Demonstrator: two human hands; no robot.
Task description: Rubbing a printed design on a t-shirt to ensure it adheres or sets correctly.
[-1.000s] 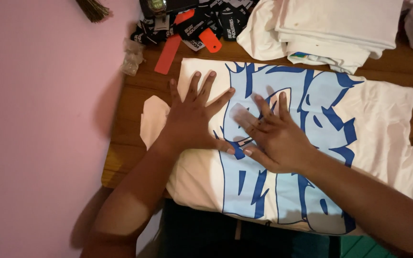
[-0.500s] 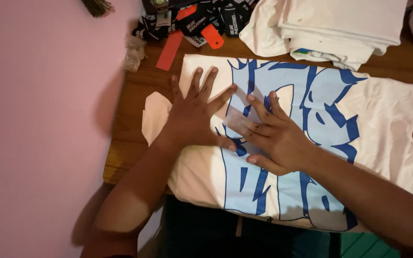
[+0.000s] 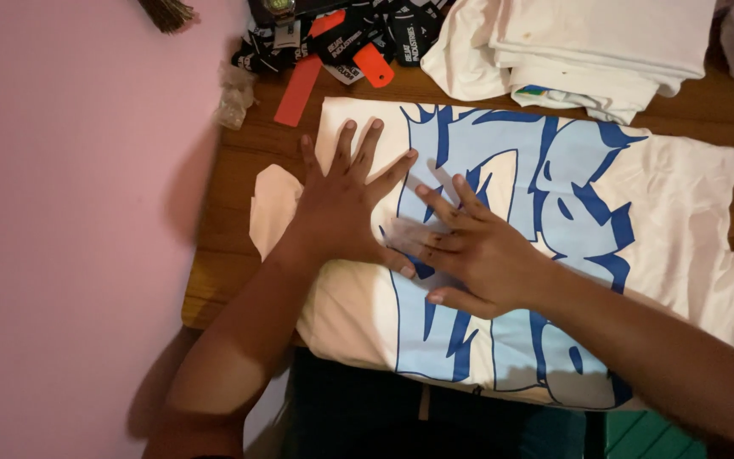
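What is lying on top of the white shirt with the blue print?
Both hands press flat on the white shirt: left hand, right hand. A small pale slip shows beneath the right fingers; the rest of it is covered.

Two hands (image 3: pixel 346 208), one printed shirt (image 3: pixel 639 204), two orange tags (image 3: pixel 299 89)

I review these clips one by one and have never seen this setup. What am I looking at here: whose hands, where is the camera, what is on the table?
The camera sits on a person's head and looks down at their own two bare hands. The left hand and right hand lie flat, fingers spread, on a white T-shirt with a big blue print, spread over a wooden table. Neither hand grips anything. Behind it lie a stack of folded white shirts, black tags and orange tags. A pink wall is on the left.
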